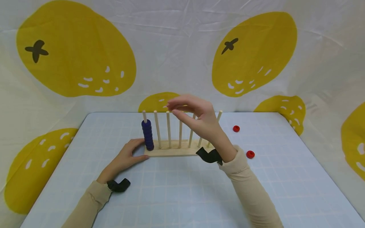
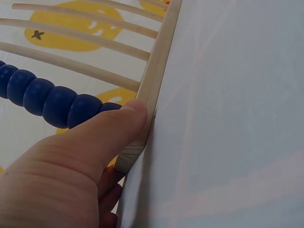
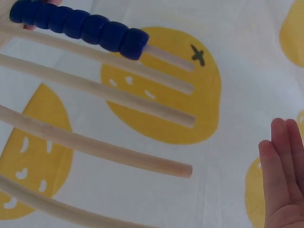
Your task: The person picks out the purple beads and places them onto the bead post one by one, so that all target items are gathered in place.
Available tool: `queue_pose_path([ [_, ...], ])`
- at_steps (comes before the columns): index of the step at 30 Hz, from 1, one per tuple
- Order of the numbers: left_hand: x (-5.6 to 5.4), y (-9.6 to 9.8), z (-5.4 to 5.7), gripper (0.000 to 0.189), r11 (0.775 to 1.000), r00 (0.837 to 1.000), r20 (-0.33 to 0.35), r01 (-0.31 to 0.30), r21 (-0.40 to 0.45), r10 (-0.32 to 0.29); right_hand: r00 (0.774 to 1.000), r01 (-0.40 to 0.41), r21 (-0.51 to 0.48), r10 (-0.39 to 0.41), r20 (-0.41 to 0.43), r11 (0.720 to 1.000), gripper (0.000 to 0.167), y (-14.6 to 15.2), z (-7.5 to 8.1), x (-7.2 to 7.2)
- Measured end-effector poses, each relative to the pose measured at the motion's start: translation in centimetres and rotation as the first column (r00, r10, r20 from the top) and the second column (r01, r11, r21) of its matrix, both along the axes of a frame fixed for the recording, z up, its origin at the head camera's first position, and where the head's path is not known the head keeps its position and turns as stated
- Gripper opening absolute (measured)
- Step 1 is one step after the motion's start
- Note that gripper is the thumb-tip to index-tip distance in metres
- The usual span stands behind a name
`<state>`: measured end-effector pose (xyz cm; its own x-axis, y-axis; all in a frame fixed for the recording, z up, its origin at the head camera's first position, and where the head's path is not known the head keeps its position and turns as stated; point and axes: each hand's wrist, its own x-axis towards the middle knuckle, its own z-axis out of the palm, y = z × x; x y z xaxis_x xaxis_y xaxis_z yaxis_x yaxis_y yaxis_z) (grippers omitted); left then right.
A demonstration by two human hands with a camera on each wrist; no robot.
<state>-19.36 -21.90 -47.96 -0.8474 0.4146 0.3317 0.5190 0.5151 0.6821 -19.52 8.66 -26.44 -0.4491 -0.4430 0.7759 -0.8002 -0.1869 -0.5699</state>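
Note:
A wooden rack with a flat base (image 1: 171,153) and several upright pegs stands on the table. Dark blue beads (image 1: 147,135) are stacked on its leftmost peg, whose bare tip shows above them in the right wrist view. My left hand (image 1: 128,155) grips the left end of the base; in the left wrist view the thumb (image 2: 135,111) presses on the front edge, beside the lowest bead. Over the pegs hovers my right hand (image 1: 202,118), its fingers (image 3: 283,166) nearly straight and nothing visible in it. It hides parts of the pegs at the right.
Two red beads, a farther one (image 1: 236,129) and a nearer one (image 1: 250,154), lie on the table to the right of the rack. A white curtain (image 1: 174,47) printed with yellow fruit hangs behind the pale checked tabletop (image 1: 171,196).

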Motion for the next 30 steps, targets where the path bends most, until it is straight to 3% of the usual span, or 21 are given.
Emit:
queue_pose_path([
  [9,-0.1,0.0,0.1,0.069,1.0,1.0,0.011,-0.013,-0.01,0.013,0.991,0.13,-0.026,-0.13,-0.019,0.991,0.019,3.1,0.1,1.4],
  [13,0.0,0.0,0.2,0.074,1.0,0.998,0.062,-0.028,-0.011,0.028,0.979,0.201,-0.039,-0.202,-0.037,0.979,0.024,4.6,-0.2,1.7],
  [17,0.1,0.0,0.6,0.08,0.999,0.984,0.173,-0.049,-0.001,0.049,0.957,0.283,-0.04,-0.285,-0.054,0.958,0.027,6.3,-0.9,1.9],
  [20,0.4,-0.2,1.1,0.083,0.997,0.96,0.271,-0.073,0.014,0.066,0.93,0.361,-0.018,-0.362,-0.058,0.932,0.031,7.6,-1.4,2.2],
  [23,0.5,-0.5,1.7,0.081,0.996,0.947,0.314,-0.075,0.042,0.058,0.896,0.441,0.005,-0.441,-0.05,0.897,0.033,8.6,-1.4,2.9],
  [27,0.2,-1.0,2.4,0.076,0.998,0.967,0.254,-0.038,0.051,0.024,0.834,0.552,0.047,-0.551,-0.036,0.832,0.033,9.8,-1.0,4.1],
  [30,0.1,-1.4,3.3,0.077,0.999,0.98,0.194,-0.043,0.02,0.038,0.777,0.629,0.083,-0.624,-0.08,0.773,0.034,10.9,-1.2,4.2],
])
